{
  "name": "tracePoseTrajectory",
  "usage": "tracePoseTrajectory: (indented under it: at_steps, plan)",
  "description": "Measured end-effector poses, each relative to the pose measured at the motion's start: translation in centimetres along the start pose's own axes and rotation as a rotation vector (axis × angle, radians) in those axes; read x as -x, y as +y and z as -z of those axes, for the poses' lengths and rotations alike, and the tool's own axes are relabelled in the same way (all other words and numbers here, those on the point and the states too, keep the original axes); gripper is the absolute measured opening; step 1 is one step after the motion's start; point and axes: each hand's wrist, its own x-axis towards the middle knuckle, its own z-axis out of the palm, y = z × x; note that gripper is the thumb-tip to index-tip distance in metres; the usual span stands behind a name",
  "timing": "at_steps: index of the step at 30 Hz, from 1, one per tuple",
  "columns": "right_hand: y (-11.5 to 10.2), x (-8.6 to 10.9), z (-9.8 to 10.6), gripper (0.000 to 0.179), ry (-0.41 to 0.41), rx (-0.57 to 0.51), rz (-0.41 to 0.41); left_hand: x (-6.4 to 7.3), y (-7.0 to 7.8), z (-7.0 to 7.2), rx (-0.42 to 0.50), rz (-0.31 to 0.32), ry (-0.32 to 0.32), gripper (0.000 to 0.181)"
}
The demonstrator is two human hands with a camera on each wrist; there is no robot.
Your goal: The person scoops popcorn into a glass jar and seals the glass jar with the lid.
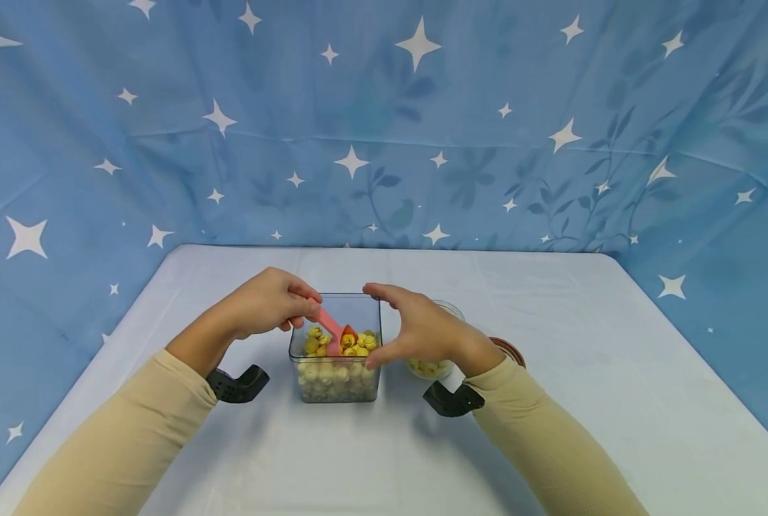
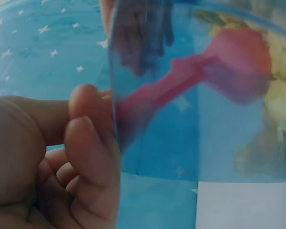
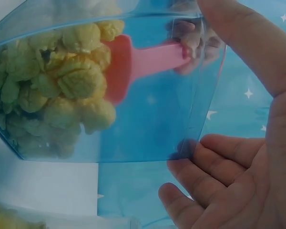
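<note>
A clear square-rimmed container (image 1: 336, 380) stands on the table, its lower part filled with yellow popcorn (image 3: 62, 86). My left hand (image 1: 270, 304) pinches the handle of a pink scoop (image 1: 332, 326) over the container's left side. The scoop's bowl (image 2: 240, 64) lies among the popcorn, with some pieces in it. At the container's right side, my right hand (image 1: 422, 326) spans the wall, thumb at the near corner and fingers at the far one. In the right wrist view, the fingertips (image 3: 186, 160) sit right at the container's edge.
Partly hidden behind the right hand, a round clear jar (image 1: 430, 370) with popcorn in it stands right of the container. Beyond the right wrist shows a brown-rimmed round thing (image 1: 509, 351). A blue star-patterned curtain (image 1: 358, 193) rises behind the white table (image 1: 551, 301).
</note>
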Motion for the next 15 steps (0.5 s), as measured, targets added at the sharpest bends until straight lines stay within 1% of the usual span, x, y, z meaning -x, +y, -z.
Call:
tracePoseTrajectory:
  at_steps: [5,10,15]
  plan:
    - [0.1,0.0,-0.1,0.105,-0.003,-0.013,0.009,0.3,-0.8,0.2,0.064,-0.003,0.035,0.035]
    - [0.1,0.0,0.0,0.105,-0.004,-0.006,0.005,0.6,-1.3,0.4,0.14,-0.003,0.047,0.038]
    - [0.0,0.1,0.1,0.104,0.001,0.001,0.007,0.9,-1.9,0.8,0.151,-0.023,0.06,0.04]
